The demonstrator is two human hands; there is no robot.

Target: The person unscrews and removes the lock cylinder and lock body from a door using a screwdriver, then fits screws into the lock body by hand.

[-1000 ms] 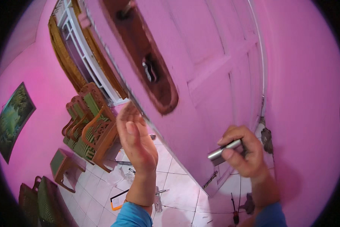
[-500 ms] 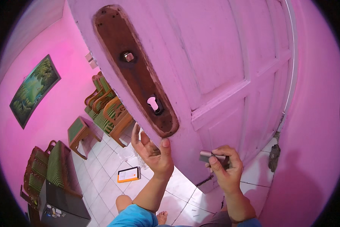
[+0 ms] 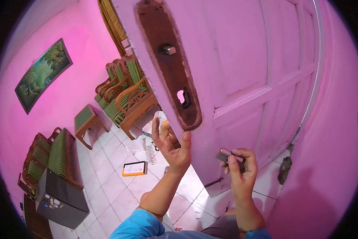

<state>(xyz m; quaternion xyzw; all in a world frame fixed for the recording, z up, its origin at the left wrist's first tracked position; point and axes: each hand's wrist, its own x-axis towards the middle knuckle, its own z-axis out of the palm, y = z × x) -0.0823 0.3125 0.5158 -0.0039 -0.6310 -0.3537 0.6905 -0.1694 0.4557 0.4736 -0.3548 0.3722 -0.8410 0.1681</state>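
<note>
Pink paint covers the door (image 3: 242, 71) whose edge the open left hand (image 3: 172, 140) steadies below the bare brown lock patch (image 3: 169, 67), while the right hand (image 3: 239, 169) grips a small metal lock cylinder (image 3: 225, 154) just beside the door's lower panel.

Head camera looks down, close to door (image 3: 242, 71).

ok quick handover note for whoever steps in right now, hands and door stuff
Left hand: open, palm on the edge of the pink door, thumb on its face below the brown bare patch.
Right hand: shut on a small metal lock part, held off the door.
Done: handle plate off; square spindle and keyhole exposed.
Left: part not yet on the door.
</note>
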